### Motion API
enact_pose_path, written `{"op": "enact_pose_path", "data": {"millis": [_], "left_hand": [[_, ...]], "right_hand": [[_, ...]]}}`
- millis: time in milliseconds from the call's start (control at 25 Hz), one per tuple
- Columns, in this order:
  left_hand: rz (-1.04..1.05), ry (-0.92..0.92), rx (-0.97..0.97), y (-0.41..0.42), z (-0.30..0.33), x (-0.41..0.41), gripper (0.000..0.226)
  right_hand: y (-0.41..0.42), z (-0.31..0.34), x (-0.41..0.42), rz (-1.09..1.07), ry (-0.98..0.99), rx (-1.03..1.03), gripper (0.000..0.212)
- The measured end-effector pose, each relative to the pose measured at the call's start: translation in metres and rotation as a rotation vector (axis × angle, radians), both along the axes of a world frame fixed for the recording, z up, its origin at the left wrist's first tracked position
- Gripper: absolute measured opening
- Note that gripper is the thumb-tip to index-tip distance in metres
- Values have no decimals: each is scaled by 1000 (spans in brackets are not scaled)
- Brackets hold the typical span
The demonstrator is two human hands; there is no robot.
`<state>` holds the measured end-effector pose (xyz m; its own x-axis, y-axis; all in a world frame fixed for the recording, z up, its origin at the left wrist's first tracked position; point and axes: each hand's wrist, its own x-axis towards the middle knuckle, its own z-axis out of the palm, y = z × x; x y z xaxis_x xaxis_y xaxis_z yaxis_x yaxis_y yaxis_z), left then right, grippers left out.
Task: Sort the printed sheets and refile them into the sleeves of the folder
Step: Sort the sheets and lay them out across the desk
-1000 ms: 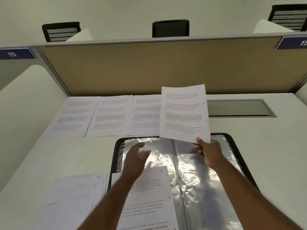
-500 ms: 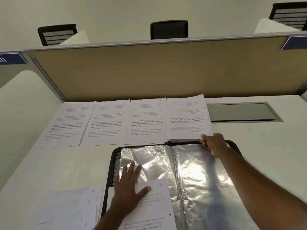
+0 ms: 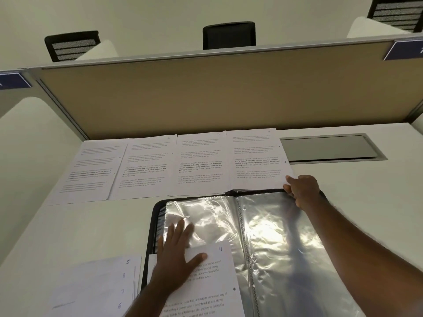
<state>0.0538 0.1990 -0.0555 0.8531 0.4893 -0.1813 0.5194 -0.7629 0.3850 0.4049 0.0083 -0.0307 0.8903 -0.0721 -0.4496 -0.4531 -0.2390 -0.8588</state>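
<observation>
1. Nearest, a fanned stack with handwritten numbers 5 to 8 is seen at the left, beside the folder.
2. Sheet 9 is pressed onto the folder's left sleeve by the left hand, fingers spread flat, nothing grasped.
3. The right sleeve is seen shiny and apparently unfilled, beside the spiral spine.
4. Farther off, the fourth sheet is pinched at its near right corner by the right hand, just over the folder's far rim.
5. The step in hand is judged to be sorting: that sheet is being laid at the right end of the row along the desk's far side; no sheet is seen refiled.
6. Next, a release of the corner is called for, then sheet 9 or a stack sheet to be taken up.
7. Beyond lie a cable hatch, a tan partition, and three chairs before a pale wall.
</observation>
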Motion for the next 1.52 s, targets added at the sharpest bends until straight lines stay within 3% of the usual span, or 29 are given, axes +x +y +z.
{"op": "enact_pose_path", "data": {"millis": [80, 120, 240, 360, 600, 760, 920, 1080, 1160, 1280, 1520], "left_hand": [[-18, -36, 19, 2, 5, -4, 99], [-23, -59, 27, 2, 8, -5, 99], [-12, -130, 19, -1, 21, -21, 93], [44, -184, 2, 4, 33, -53, 82], [415, -219, 4, 52, 44, -182, 65], [615, -138, -29, 81, 41, -284, 72], [805, -44, -153, 67, 33, -331, 90], [893, -35, -228, 52, 39, -329, 110], [893, 5, -281, 52, 45, -322, 119], [889, 4, -374, 51, 49, -314, 120], [863, -117, -551, 49, 47, -317, 74]], "right_hand": [[-3, 2, -11, -39, -78, -124, 57], [-3, 5, -21, -53, -167, -214, 58], [6, 13, -72, 42, -451, -289, 50], [24, 16, -140, 289, -586, -238, 40], [81, 28, -275, 661, -607, -77, 23], [107, 35, -350, 859, -532, -59, 23], [107, 32, -419, 1139, -482, -147, 53], [102, 14, -482, 1543, -624, -497, 90], [101, 7, -497, 1553, -632, -622, 94], [101, 5, -502, 1474, -567, -653, 94], [100, 7, -509, 1423, -558, -677, 93]]}}
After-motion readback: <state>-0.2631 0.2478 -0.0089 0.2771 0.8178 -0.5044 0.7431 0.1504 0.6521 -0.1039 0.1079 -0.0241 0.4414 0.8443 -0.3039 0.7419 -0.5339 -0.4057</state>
